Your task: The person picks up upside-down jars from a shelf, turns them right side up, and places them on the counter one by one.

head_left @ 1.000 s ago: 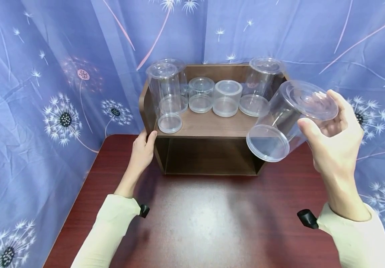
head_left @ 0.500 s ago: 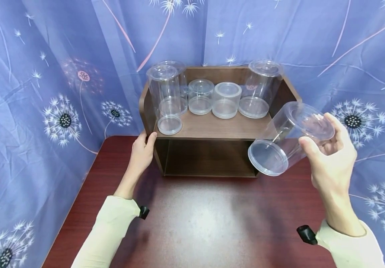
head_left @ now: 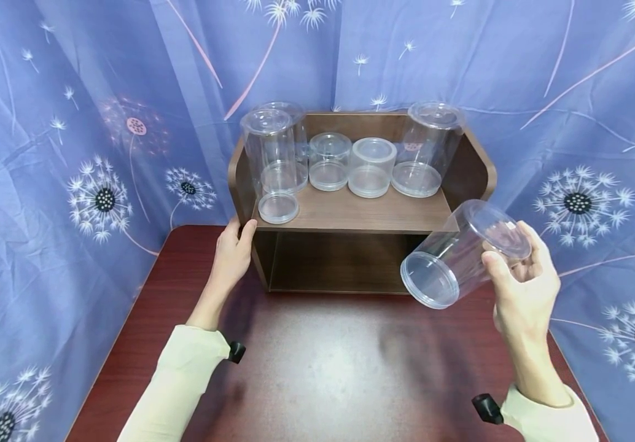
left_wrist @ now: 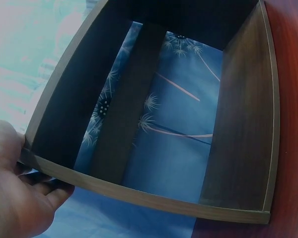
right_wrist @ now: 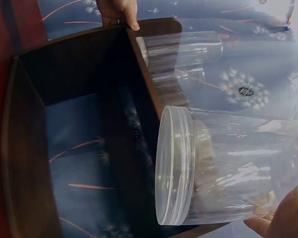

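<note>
My right hand (head_left: 527,291) grips a clear plastic jar (head_left: 463,261) near its closed base. The jar tilts with its ridged lid (head_left: 430,280) pointing down and left, in front of the shelf's right end. In the right wrist view the lid (right_wrist: 174,166) fills the centre, over the lower compartment's opening. My left hand (head_left: 233,253) holds the left side of a brown wooden shelf (head_left: 373,215), thumb at the front corner and fingers mostly hidden behind the panel. The left wrist view shows this hand (left_wrist: 20,188) at the panel's corner.
Several clear jars stand lid-down on the upper board: tall ones (head_left: 268,147) at left, two short ones (head_left: 330,161) mid-shelf and a tall one (head_left: 425,147) at right. The shelf stands on a red-brown table (head_left: 339,368), with a blue dandelion curtain (head_left: 185,73) behind and beside it.
My right hand has lowered the tilted jar and drawn it slightly left, from upper-board height to in front of the lower compartment's right end. The left hand stays on the shelf.
</note>
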Available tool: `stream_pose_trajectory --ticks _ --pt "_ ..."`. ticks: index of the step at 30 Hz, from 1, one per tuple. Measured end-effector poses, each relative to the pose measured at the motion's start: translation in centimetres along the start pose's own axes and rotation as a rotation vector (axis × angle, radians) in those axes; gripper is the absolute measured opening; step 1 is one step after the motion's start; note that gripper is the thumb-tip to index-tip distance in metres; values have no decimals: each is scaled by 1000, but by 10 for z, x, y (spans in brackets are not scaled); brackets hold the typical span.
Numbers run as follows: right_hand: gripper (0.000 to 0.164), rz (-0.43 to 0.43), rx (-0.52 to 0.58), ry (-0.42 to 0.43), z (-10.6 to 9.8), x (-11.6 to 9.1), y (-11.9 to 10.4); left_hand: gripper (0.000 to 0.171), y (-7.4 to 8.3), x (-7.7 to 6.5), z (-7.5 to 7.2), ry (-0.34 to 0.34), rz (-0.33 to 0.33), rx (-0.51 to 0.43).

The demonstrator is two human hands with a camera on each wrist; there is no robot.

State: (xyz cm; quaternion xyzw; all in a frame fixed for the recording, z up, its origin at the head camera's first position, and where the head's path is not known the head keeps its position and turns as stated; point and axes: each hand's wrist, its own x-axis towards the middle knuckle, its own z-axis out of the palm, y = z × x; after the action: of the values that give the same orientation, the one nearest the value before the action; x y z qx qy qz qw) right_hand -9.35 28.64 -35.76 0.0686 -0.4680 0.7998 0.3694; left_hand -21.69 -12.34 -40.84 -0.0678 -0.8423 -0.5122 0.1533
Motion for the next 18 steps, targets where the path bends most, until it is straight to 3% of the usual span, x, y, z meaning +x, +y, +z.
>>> stream_pose_trajectory --ticks 13,18 --pt "59 76 -146 64 -17 -31 27 36 -4 -1 1 0 28 -33" --pt "58 111 -273 82 -22 -40 36 38 -5 -4 0 7 33 -49"
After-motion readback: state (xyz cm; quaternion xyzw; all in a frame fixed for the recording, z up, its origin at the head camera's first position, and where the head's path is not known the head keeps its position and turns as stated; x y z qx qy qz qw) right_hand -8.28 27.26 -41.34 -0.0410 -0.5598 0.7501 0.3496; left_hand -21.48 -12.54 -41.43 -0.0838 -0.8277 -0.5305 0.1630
